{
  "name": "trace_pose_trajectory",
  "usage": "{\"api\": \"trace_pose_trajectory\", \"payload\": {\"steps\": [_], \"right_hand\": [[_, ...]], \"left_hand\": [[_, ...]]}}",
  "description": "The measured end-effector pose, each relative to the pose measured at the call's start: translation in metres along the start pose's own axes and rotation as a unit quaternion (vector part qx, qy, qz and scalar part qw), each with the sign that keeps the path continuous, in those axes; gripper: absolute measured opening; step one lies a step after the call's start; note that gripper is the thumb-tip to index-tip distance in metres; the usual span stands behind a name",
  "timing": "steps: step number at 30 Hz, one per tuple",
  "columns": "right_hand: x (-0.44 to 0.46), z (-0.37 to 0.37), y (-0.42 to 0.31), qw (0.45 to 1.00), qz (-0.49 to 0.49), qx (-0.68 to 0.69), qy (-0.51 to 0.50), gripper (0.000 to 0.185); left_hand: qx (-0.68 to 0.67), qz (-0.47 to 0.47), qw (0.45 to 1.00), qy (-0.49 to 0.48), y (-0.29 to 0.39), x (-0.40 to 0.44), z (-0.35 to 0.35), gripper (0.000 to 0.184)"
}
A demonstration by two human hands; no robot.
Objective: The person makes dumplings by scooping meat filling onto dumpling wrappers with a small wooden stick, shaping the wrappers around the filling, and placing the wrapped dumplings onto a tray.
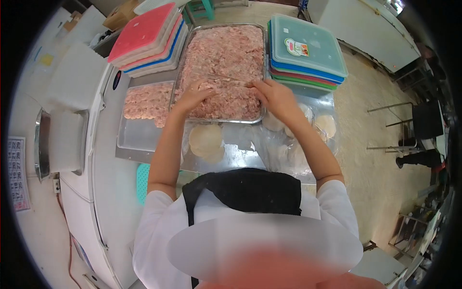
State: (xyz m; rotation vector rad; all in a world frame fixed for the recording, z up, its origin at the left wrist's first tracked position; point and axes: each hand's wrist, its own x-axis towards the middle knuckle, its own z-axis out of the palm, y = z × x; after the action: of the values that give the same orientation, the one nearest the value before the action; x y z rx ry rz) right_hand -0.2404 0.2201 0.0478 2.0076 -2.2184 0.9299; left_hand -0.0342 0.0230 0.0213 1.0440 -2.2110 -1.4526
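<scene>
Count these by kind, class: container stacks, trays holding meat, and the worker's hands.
Container stacks: 2 (red-topped stack, teal-topped stack)
Trays holding meat: 2 (metal tray, plastic tray)
Hands: 2 (left hand, right hand)
Total: 6

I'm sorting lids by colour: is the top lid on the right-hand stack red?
No, the top lid on the right-hand stack is pale blue-green; the red top lid is on the left-hand stack.

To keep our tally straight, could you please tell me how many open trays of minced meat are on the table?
2: the large metal tray in the middle and the shallow tray to its left. Others might be hidden behind the red-lidded stack.
</scene>
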Motion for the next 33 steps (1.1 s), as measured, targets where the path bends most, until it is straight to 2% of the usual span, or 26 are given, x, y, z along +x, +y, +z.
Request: {"api": "trace_pose_trajectory", "payload": {"steps": [1,4,6,7,10,13,14,16,19,22,25,28,31,33], "right_hand": [[0.001,0.009,0.002,1.0,-0.006,0.005,-0.012,0.023],[-0.01,0.044,0.021,0.996,0.007,-0.015,-0.083,0.022],[-0.005,0.041,0.055,0.983,0.042,-0.083,-0.158,0.022],[-0.005,0.026,0.049,0.981,0.061,-0.088,-0.161,0.024],[-0.007,-0.004,0.036,0.987,0.097,-0.006,-0.127,0.027],[-0.007,-0.033,0.004,0.947,0.101,0.281,-0.12,0.028],[-0.007,-0.026,-0.006,0.949,0.068,0.284,-0.119,0.029],[-0.01,-0.009,-0.022,0.951,0.004,0.288,-0.113,0.03],[-0.004,-0.006,-0.021,0.968,-0.057,0.212,-0.119,0.026],[-0.008,-0.038,-0.049,0.998,-0.019,-0.043,-0.034,0.023],[-0.017,-0.02,-0.071,0.994,-0.07,-0.08,0.002,0.019],[-0.013,-0.027,-0.081,0.998,-0.038,-0.041,0.038,0.023],[-0.01,-0.048,-0.096,0.995,0.001,0.099,-0.002,0.026],[-0.01,-0.05,-0.118,0.991,0.024,0.115,-0.068,0.028]], "left_hand": [[-0.018,-0.051,0.998,0.023,0.002,-0.001,0.001,0.061],[0.105,0.058,0.986,-0.118,0.033,-0.013,-0.013,0.064],[0.104,0.044,0.991,-0.075,0.012,-0.013,-0.015,0.067],[0.107,0.036,0.992,-0.058,0.01,-0.017,-0.016,0.068],[0.16,0.245,0.954,0.058,0.027,-0.033,-0.014,0.062],[0.105,0.274,0.955,0.049,0.056,-0.047,-0.014,0.053],[0.106,0.275,0.955,-0.014,0.052,-0.043,-0.018,0.052],[0.105,0.277,0.945,-0.141,0.047,-0.033,-0.028,0.05],[0.178,0.298,0.933,-0.097,0.042,-0.039,-0.029,0.042],[0.127,0.252,0.959,0.006,0.014,-0.038,-0.024,0.041],[0.116,0.271,0.955,-0.032,0.014,-0.042,-0.037,0.044],[0.093,0.263,0.96,-0.01,0.008,-0.037,-0.042,0.056],[0.06,0.244,0.968,-0.003,0.034,-0.067,-0.062,0.058],[0.049,0.329,0.943,-0.009,0.038,-0.078,-0.073,0.057]]}}
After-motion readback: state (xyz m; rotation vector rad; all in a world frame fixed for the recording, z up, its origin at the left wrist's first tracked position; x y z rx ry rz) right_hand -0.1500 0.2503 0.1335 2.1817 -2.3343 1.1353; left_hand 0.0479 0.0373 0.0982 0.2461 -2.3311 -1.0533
